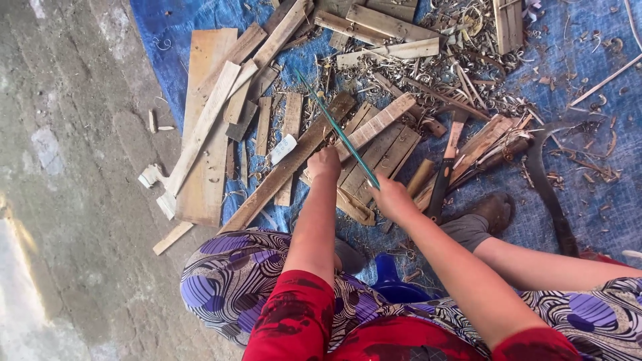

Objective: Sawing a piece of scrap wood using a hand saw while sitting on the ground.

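I sit low with my knees up, and I look down at my two hands. My left hand is closed in a fist on a flat wooden slat. I press it down so it lies flat on the pile of planks. My right hand is closed around the near end of a long thin green stick. The stick points up and away from me and crosses over the slat, right beside my left fist.

I think I am at the step where I work the thin stick against the wood. I am holding, not letting go.

For the next move I would need a firm left hand, so the slat does not slip, and a right hand that keeps the stick straight.

Curly wood shavings lie all over the blue sheet. A curved dark blade lies to my right, well apart from my hands. My shoe is near it.
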